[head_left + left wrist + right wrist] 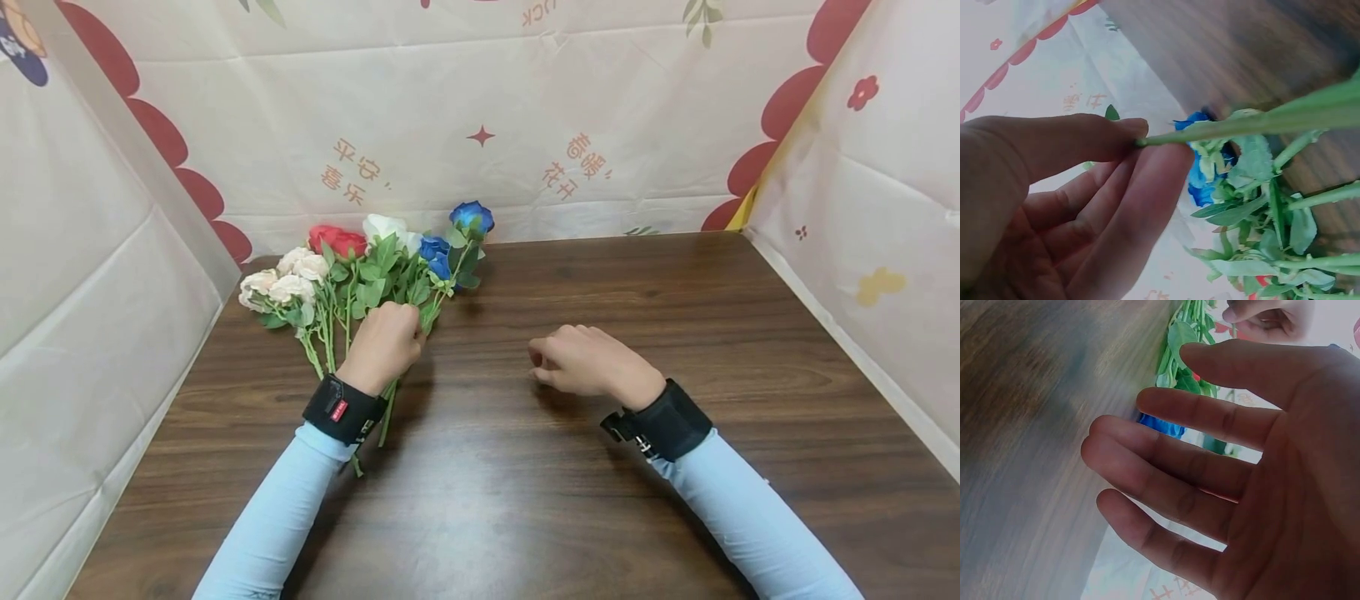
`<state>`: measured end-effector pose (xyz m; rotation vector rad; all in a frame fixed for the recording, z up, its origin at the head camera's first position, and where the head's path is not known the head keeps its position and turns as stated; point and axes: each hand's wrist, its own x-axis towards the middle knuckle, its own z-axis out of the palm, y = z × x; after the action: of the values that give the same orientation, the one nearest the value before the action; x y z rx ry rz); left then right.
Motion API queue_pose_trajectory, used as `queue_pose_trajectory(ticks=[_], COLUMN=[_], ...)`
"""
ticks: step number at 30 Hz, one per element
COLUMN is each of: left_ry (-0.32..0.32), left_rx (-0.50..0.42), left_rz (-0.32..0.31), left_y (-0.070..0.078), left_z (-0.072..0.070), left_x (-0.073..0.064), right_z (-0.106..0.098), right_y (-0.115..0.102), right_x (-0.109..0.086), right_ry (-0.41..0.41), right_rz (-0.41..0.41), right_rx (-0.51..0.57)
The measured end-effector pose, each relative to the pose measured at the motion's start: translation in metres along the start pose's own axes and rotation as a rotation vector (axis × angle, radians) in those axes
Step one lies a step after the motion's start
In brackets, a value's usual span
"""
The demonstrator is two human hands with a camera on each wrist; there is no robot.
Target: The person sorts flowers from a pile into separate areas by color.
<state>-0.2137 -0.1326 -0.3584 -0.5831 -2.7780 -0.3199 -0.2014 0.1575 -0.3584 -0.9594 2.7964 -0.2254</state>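
Several artificial roses lie on the table at left: cream roses (pixel 288 282), a red rose (pixel 337 240), a white rose (pixel 386 225) and blue roses (pixel 471 218). Over their leafy stems is my left hand (pixel 385 346). In the left wrist view its thumb and forefinger pinch a green flower stem (pixel 1229 129), and a blue rose (pixel 1200 187) shows beyond. Which bloom this stem carries I cannot tell. To the right of the bunch, my right hand (pixel 588 360) hovers low over the table, holding nothing. Its fingers (pixel 1191 462) are loosely bent and spread in the right wrist view.
The brown wooden table (pixel 600 517) extends around both hands. A printed white cloth (pixel 450 108) rises behind it, with more white cloth at the left and right sides. Black straps (pixel 678 421) circle both wrists over light blue sleeves.
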Motion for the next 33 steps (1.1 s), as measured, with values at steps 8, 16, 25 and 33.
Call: queue_pose_trajectory(ticks=[8, 16, 25, 33], left_ry=[0.062, 0.134, 0.057, 0.004], left_rx=[-0.040, -0.085, -0.196, -0.308], left_rz=[0.000, 0.006, -0.022, -0.029], left_y=[0.004, 0.006, 0.008, 0.008], left_z=[-0.014, -0.022, -0.023, -0.022], left_x=[0.000, 0.001, 0.002, 0.003], right_z=[0.000, 0.001, 0.003, 0.003], right_y=[0.000, 0.001, 0.002, 0.001], right_x=[0.001, 0.001, 0.001, 0.003], right_ry=[0.023, 0.043, 0.048, 0.037], right_rz=[-0.024, -0.034, -0.035, -0.029], right_rx=[-0.001, -0.006, -0.002, 0.006])
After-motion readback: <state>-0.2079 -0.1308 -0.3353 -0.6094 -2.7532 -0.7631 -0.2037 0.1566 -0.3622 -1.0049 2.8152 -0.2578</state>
